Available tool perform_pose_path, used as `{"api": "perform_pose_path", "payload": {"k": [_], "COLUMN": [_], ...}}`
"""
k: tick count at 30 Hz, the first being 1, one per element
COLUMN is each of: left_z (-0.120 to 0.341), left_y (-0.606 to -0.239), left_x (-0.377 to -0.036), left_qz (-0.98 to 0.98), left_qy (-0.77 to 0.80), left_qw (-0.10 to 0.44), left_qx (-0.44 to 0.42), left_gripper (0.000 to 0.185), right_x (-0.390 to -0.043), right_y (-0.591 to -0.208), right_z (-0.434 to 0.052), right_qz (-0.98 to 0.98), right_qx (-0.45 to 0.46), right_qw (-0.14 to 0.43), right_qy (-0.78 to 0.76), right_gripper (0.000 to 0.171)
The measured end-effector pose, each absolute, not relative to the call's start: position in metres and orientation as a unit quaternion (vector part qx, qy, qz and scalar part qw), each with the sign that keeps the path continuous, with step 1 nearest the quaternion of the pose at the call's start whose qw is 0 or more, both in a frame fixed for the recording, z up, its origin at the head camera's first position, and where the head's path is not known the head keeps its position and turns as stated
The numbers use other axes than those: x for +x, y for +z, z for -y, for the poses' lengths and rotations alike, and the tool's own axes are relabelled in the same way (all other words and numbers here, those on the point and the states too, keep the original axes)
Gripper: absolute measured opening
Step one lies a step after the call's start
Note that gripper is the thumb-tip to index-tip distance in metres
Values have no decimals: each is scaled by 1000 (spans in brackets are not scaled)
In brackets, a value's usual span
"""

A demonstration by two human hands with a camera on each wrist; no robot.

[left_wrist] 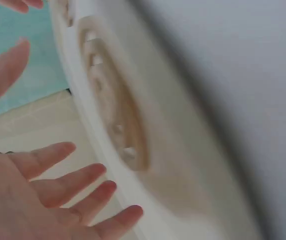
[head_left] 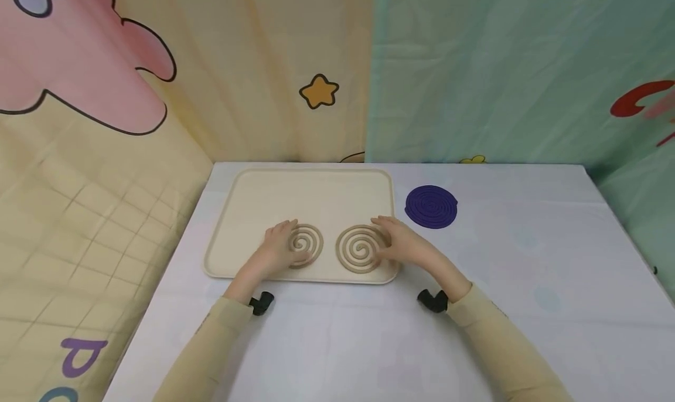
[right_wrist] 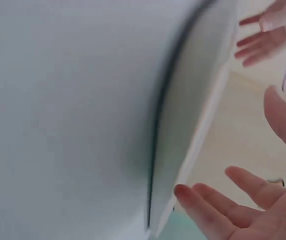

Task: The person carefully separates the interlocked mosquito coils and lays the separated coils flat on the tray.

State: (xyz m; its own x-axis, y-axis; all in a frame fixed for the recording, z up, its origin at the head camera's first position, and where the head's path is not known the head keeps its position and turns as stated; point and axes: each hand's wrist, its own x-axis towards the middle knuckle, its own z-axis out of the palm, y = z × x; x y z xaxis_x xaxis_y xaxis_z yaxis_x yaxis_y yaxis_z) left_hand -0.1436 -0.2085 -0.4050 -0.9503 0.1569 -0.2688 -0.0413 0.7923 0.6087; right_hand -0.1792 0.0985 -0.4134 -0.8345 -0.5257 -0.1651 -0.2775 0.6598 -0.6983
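- Your left hand [head_left: 274,247] and right hand [head_left: 403,244], fingers straight, each rest on a beige coil [head_left: 307,244] [head_left: 360,248] in the tray [head_left: 316,191].
- A purple coil [head_left: 431,206] lies just beside the tray.
- Your wrist views show spread fingers [left_wrist: 58,155], blurred.

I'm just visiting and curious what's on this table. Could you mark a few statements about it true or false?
1. Two beige spiral coils lie on the tray. True.
2. The purple coil lies on the tray. False: it lies on the table, right of the tray.
3. The left hand is at the left-side coil, the right hand at the other. True.
4. Both hands are clenched fists. False: the fingers are spread, fairly straight.
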Motion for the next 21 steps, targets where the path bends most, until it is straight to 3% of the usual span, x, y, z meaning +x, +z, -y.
{"api": "perform_pose_path", "payload": {"k": [6,12,16,21], "left_z": [190,126,78,27], "left_y": [-384,-379,-384,-394], "left_x": [-163,-188,-200,-204], "left_qz": [-899,-856,-809,-752], "left_qy": [425,508,571,617], "left_qw": [107,97,134,229], "left_qx": [6,6,24,30], "left_gripper": [54,41,40,44], "right_x": [-207,-238,-251,-262], "right_y": [-391,-384,-388,-395], "right_z": [-136,-180,-200,-211], "right_qz": [-902,-909,-908,-919], "right_qx": [-166,-105,-58,-13], "right_qw": [128,123,135,123], "right_qy": [-378,-385,-393,-375], "right_gripper": [63,61,62,58]}}
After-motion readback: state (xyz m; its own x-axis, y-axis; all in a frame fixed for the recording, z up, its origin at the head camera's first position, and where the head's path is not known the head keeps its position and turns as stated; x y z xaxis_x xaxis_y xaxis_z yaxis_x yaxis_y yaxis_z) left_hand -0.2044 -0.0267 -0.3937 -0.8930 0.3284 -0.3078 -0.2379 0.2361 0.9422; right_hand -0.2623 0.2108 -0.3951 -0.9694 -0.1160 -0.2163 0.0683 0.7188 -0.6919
